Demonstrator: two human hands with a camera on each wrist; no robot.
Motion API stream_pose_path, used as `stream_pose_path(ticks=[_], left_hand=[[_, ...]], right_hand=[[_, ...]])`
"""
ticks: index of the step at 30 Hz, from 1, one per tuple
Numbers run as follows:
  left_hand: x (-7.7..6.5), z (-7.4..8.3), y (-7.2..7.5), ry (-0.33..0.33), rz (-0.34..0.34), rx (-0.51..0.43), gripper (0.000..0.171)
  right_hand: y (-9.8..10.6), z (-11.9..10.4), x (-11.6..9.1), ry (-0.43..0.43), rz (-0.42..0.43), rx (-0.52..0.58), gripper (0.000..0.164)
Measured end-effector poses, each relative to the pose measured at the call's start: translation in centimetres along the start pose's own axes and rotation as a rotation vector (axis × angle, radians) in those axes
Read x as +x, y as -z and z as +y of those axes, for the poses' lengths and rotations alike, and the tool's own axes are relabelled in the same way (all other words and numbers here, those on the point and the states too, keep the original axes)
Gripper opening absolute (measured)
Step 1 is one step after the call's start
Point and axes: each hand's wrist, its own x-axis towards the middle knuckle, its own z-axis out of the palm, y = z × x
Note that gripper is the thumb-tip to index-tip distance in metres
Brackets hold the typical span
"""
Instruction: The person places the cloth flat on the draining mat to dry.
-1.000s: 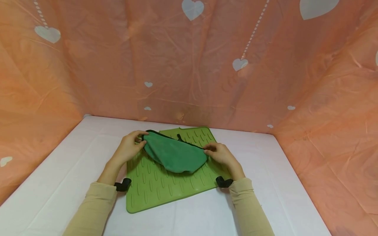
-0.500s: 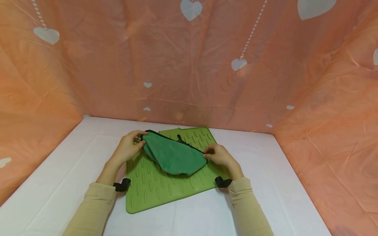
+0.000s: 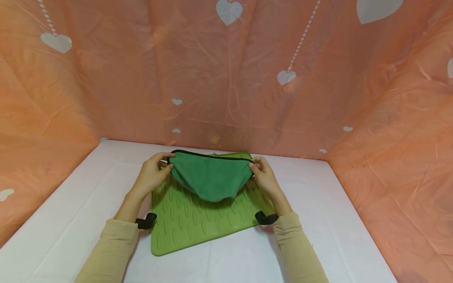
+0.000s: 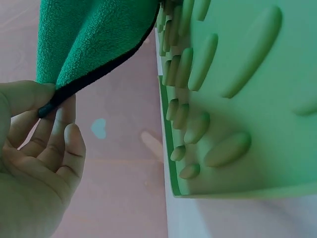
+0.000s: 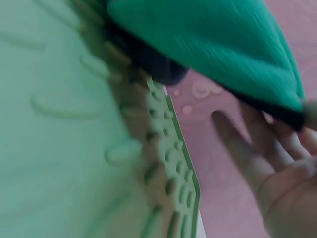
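Note:
A green terry cloth (image 3: pixel 212 177) with black edging hangs between my hands above a green ridged mat (image 3: pixel 191 228). My left hand (image 3: pixel 151 175) pinches its upper left corner between thumb and fingers; the left wrist view shows the thumb on the cloth (image 4: pixel 104 49) and the other fingers loosely curved behind. At the upper right corner my right hand (image 3: pixel 263 173) pinches the cloth (image 5: pixel 223 44), its other fingers spread beneath. A dark rounded piece (image 5: pixel 158 64) shows under the cloth in the right wrist view; its kind is unclear. The cloth hides the mat's upper middle.
The mat lies askew on a white table (image 3: pixel 85 220). Orange sheeting (image 3: pixel 219 78) with pale hearts stands behind and on both sides. A black wrist mount (image 3: pixel 146 221) sits below the left hand, and another wrist mount (image 3: pixel 265 218) below the right.
My right hand has risen with its corner, so the cloth's top edge, formerly slanting down to the right, is now nearly level. The left hand has lifted slightly. The black tab behind is now hidden.

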Motion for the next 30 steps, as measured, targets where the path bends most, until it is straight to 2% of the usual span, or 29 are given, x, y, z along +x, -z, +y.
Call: stream_pose_path(ticks=[3,7,12,20,26,28,30], left_hand=[[0.0,0.0,0.0,0.001,0.002,-0.013,0.039],[0.0,0.1,0.0,0.012,-0.009,-0.011,0.039],[-0.1,0.1,0.1,0.018,-0.023,-0.006,0.038],[-0.1,0.1,0.1,0.040,-0.048,-0.008,0.039],[0.0,-0.1,0.0,0.050,-0.080,0.001,0.050],[0.0,-0.2,-0.1,0.051,-0.112,0.009,0.057],[0.1,-0.3,-0.2,0.057,-0.151,0.018,0.063]], right_hand=[[-0.3,-0.1,-0.1,-0.010,0.047,0.043,0.023],[-0.3,0.0,-0.2,-0.002,0.079,-0.025,0.024],[0.1,0.2,-0.3,0.003,0.077,-0.086,0.025],[-0.3,0.2,-0.2,-0.042,0.115,0.063,0.027],[-0.7,0.1,0.0,0.027,0.179,0.110,0.027],[-0.8,0.1,0.0,0.039,0.165,0.141,0.029],[-0.9,0.3,0.1,0.030,0.117,0.136,0.036]])
